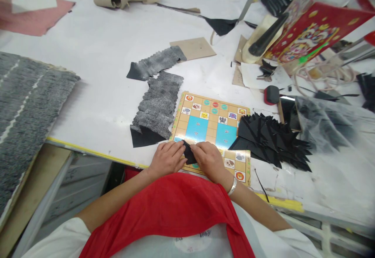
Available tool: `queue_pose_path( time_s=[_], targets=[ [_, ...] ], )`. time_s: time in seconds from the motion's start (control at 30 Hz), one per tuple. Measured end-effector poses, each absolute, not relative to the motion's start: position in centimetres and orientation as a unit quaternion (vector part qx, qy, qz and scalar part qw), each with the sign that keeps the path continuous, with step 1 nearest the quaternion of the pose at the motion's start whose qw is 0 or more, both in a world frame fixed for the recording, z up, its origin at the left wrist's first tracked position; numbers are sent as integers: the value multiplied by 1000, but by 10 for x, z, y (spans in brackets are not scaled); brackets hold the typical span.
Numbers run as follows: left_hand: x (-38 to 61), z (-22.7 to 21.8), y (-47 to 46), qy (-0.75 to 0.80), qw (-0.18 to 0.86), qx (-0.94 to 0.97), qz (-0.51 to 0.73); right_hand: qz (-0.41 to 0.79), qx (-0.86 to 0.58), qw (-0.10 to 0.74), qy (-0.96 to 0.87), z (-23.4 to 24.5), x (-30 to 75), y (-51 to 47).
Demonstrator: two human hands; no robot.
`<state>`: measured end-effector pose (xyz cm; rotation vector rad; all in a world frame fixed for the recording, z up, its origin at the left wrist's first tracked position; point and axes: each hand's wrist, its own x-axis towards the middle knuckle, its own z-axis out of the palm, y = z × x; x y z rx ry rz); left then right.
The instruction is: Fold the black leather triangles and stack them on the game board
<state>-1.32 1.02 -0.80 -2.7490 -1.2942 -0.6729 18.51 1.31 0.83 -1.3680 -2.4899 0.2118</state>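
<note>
The small black fabric piece (189, 154) lies on the near edge of the yellow-bordered cardboard game board printed with blue squares and animal faces (211, 117), directly in front of you. Your left hand (166, 158) and right hand (209, 160) meet over it, fingers curled down and pinched onto its two sides; how much of the piece lies under the fingertips cannot be seen. Judged from this grip, the step in hand is shaping or folding the single piece flat against the board. The next move calls for steady pressure from both hands, with the edges kept aligned and the piece kept on the board. Just right of the board lies the fanned heap of black triangular cut pieces (269, 141). Touching its left edge lies the overlapping row of grey fuzzy fabric strips (156, 109). All rest on the white work table (102, 55).
</note>
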Motion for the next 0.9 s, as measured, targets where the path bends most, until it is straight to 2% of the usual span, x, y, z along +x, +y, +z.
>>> queue_pose_path(
  time_s=[0.2, 0.47, 0.9],
  targets=[
    [-16, -2, 14, -461, -34, -866, -193, 43, -442, 133, -886, 8, 188, 12],
    [-18, 6, 21, -424, 2, -898, -117, 33, -428, 104, -897, 14, 185, 16],
    [-18, 4, 22, -435, -4, -893, -116, 27, -423, 102, -900, 12, 186, 18]
  ],
)
